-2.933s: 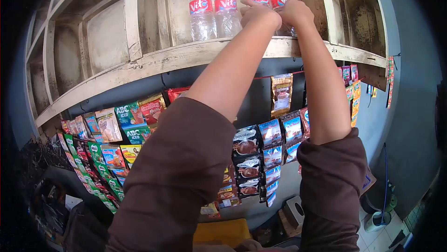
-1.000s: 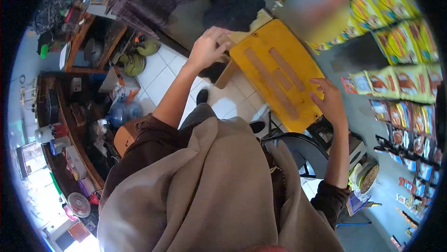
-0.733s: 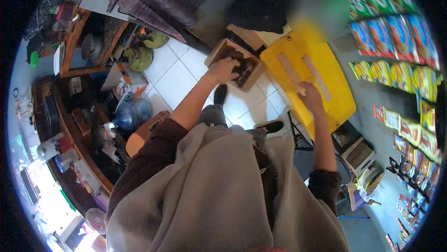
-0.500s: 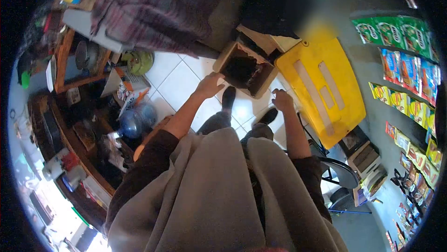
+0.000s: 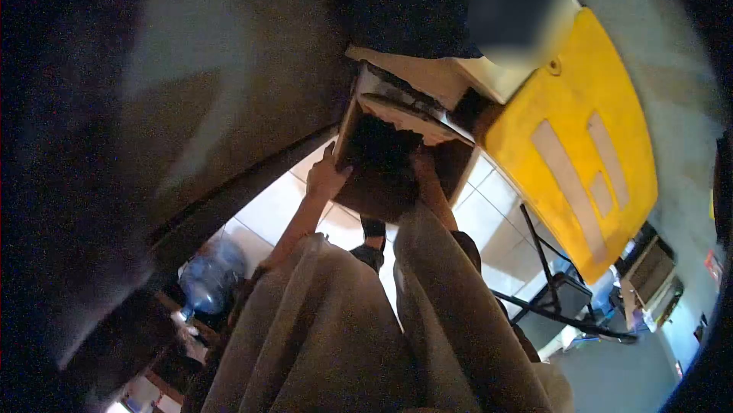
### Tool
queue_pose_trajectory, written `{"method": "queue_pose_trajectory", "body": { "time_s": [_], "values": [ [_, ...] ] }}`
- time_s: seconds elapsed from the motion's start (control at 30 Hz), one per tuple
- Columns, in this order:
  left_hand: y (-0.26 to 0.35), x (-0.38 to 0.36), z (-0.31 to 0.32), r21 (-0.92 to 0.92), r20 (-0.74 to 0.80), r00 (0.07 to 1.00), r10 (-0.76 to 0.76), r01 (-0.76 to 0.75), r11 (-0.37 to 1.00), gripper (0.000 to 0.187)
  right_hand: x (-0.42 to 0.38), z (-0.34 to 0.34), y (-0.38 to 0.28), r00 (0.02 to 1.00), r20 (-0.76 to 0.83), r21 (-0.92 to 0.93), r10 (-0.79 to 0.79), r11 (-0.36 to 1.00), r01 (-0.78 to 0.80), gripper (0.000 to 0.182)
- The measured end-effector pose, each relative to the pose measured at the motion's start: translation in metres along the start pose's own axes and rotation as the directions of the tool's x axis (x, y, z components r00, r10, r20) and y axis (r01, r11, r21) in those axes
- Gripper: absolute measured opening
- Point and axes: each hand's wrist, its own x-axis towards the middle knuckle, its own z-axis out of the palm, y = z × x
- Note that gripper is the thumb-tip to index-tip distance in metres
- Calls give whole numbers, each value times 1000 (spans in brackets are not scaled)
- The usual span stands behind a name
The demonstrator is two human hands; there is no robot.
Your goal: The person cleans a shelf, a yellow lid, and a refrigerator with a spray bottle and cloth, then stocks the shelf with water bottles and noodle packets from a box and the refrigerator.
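An open wooden box, drawer-like [image 5: 466,172], sits in front of me with a dark mass [image 5: 378,142] inside it. My left hand [image 5: 327,178] is closed around the box's left wall, its thumb on the near side. Inside the box, my right hand [image 5: 425,172] reaches down at the right edge of the dark mass. Shadow hides its fingertips, so I cannot make out whether they grip anything.
On the right stands a yellow panel [image 5: 527,169] with tan strips, near a black metal frame [image 5: 546,283]. A dark surface [image 5: 229,123] fills the upper left. A blue water jug [image 5: 210,279] lies at lower left, beside white floor tiles [image 5: 263,214].
My view has dropped closer to the box. My left hand has come to its left wall, and my right hand has moved from beside the box to inside it.
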Motion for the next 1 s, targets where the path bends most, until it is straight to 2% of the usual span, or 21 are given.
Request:
{"method": "queue_pose_trajectory", "body": {
  "time_s": [0.03,0.1,0.17,0.2,0.4,0.47,0.53,0.6,0.73,0.83,0.87,0.97,1.0],
  "values": [
    [11,-3,-6,26,-42,996,-75,76,997,67,15,23,3,1000,-1,22,31,999,-31,32],
    [0,3,-6,-42,15,995,98,-98,994,60,38,63,-2,995,-18,57,96,994,-95,34],
    [0,-8,-2,0,14,985,171,-171,985,56,60,104,4,987,-32,100,159,983,-155,36],
    [10,-18,-3,88,102,991,92,-101,991,58,66,116,6,982,-41,113,184,978,-178,38],
    [53,-51,1,202,257,966,16,-70,977,61,61,135,27,963,-71,192,259,951,-242,46],
    [60,-69,-6,178,244,970,14,-59,982,63,35,117,29,967,-63,214,248,949,-230,48],
    [78,-89,-20,136,213,976,51,-81,987,64,3,83,23,974,-58,228,220,952,-202,51],
    [101,-122,-44,241,203,979,-22,-28,970,62,-40,43,14,984,-6,245,177,954,-170,53],
    [146,-195,-129,189,59,989,137,-146,971,52,-125,-67,-36,973,232,346,10,934,-92,59],
    [187,-257,-175,163,43,968,247,-250,954,51,-207,-189,-84,924,365,365,-110,931,-34,63],
    [207,-272,-184,251,30,954,297,-295,922,44,-238,-241,-108,915,383,345,-131,938,-10,64],
    [265,-308,-214,221,13,843,537,-527,821,36,-346,-388,-168,937,325,223,-129,973,57,68],
    [276,-303,-216,307,91,822,562,-560,769,32,-379,-426,-179,954,279,175,-114,982,66,70]
  ]
}}
